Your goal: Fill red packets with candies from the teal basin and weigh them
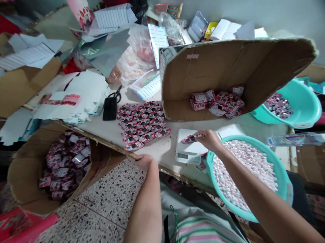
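My right hand [211, 139] pinches a small red-and-white sweet packet [190, 138] and holds it over a white kitchen scale [190, 149]. A teal basin [283, 183] full of small pink-white sweets sits right under my forearm. My left hand [143, 161] rests at the table's front edge, its fingers curled over the edge and mostly hidden. Just beyond it, several filled packets [143, 123] lie in neat rows on the table. A cardboard box [230, 64] tipped on its side holds more packets [218, 102].
A cardboard box [23, 181] of wrapped packets stands on the speckled floor at left. A second teal basin [306, 107] with packets sits at right. Black scissors and a black case [110, 106], flat white cartons [78, 97] and foil sheets cover the back of the table.
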Demonstrator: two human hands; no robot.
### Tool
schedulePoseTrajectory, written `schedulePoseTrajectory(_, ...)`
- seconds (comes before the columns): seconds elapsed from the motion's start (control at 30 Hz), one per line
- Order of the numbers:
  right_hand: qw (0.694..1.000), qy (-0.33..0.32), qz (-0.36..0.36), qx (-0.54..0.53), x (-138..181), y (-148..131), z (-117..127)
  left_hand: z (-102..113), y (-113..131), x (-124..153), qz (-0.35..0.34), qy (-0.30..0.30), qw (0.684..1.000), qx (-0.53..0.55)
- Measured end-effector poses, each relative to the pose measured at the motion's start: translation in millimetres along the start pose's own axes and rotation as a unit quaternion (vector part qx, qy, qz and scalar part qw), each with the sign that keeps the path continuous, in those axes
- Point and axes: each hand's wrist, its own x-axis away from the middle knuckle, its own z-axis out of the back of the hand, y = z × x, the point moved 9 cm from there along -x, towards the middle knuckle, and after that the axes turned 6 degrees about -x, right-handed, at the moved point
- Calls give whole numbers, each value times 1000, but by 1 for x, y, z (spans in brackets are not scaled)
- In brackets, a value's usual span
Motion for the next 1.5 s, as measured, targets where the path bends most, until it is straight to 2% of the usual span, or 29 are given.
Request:
schedulePoseTrajectory(0.3, 998, -4, 46, 44, -4, -9, -4, 6, 2, 3, 2, -2, 1000, 15)
schedulePoseTrajectory(0.53, 998, 4, 35, 58, -2, -11, -2, 8, 4, 3, 3, 1, 1000, 5)
schedulePoseTrajectory(0.73, 1000, -9, 7, -17, 0, -3, 6, 3, 5, 1, -6, -10, 1000, -7)
schedulePoseTrajectory(0.93, 992, -47, -31, -109, -1, 17, 3, 0, 4, 2, -17, -18, 1000, -3)
schedulePoseTrajectory(1.13, 988, -45, -37, -145, 0, 30, 4, 4, 4, 3, -1, -3, 1000, 12)
schedulePoseTrajectory(1.3, 984, -39, -26, -171, 0, 31, 4, 5, 3, 4, 8, 3, 1000, 12)
schedulePoseTrajectory(1.5, 977, -48, -36, -205, 2, 25, 6, 0, 5, 3, -7, -23, 1000, -2)
